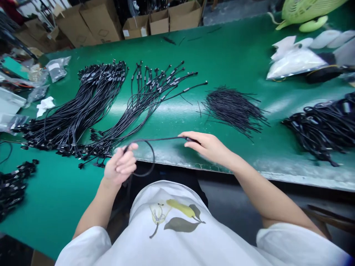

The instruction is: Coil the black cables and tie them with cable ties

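A black cable [163,139] runs between my two hands above the table's front edge, with a loop hanging beside my left hand. My left hand [122,165] is closed around one part of it. The cable's other end is pinched in the fingers of my right hand [203,145]. Beyond my left hand lie a spread group of black cables [146,98] and a denser bundle of cables [94,92]. A pile of thin black ties [233,109] lies beyond my right hand.
Folded black cables [318,127] lie at the right, below a white plastic bag [296,61] and a green fan [307,11]. Cardboard boxes [184,16] stand behind the green table [177,111]. More connectors [16,184] lie at the lower left.
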Motion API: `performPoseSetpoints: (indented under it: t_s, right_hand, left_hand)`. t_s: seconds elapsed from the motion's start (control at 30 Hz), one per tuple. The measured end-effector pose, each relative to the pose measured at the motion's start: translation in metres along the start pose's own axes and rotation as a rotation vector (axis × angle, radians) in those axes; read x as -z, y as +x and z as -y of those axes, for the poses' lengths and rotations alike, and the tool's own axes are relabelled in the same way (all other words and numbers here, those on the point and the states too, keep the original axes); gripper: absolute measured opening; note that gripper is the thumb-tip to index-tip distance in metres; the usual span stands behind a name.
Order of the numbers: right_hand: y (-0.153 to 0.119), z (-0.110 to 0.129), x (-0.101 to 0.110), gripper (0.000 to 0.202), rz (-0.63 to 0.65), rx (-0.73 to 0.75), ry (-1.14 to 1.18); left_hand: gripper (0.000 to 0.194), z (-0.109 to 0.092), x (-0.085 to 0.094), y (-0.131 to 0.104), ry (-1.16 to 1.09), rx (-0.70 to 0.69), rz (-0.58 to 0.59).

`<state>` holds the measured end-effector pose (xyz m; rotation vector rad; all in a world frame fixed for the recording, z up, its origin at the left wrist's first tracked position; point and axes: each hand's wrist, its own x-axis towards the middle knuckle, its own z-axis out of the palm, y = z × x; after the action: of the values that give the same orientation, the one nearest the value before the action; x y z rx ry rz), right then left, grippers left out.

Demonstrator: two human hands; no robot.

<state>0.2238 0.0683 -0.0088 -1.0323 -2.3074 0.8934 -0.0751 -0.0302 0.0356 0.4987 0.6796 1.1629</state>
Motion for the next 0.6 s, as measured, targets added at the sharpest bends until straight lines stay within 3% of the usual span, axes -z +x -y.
performPoseSetpoints:
  t_s: [0.07, 0.13, 0.2, 0.27, 0.33, 0.4, 0.47, 0.6]
  right_hand:
    - [-0.007, -0.008, -0.006, 0.033, -0.034, 0.019, -0.067]
    - [-0.014, -0.004, -0.015, 0.035, -0.045, 0.08, -0.208]
    - [-0.02, 0.012, -0.023, 0.033, 0.03, 0.205, -0.339]
    - [-0.022, 0.033, -0.028, 0.03, 0.195, 0.369, -0.362]
    - [-0.018, 0.051, -0.028, 0.029, 0.283, 0.473, -0.302]
    - [-0.009, 0.058, -0.026, 0.032, 0.226, 0.464, -0.212]
    - [0.001, 0.054, -0.023, 0.032, 0.096, 0.383, -0.093]
    - [0.016, 0.035, -0.036, 0.027, -0.126, 0.157, 0.286]
  left_hand:
    - [0.031, -0.017, 0.003, -0.001, -0.121, -0.206, -0.126]
    - [0.033, -0.021, 0.004, 0.004, -0.099, -0.31, -0.183]
    - [0.031, -0.011, 0.005, 0.014, 0.086, -0.329, -0.212]
    - [0.028, 0.009, 0.003, 0.024, 0.356, -0.296, -0.202]
    - [0.032, 0.031, -0.001, 0.03, 0.628, -0.212, -0.102]
    - [0.034, 0.046, -0.006, 0.029, 0.815, -0.089, 0.039]
    - [0.033, 0.052, -0.008, 0.024, 0.877, 0.014, 0.109]
    - [0.034, 0.051, -0.006, 0.02, 0.651, 0.113, 0.119]
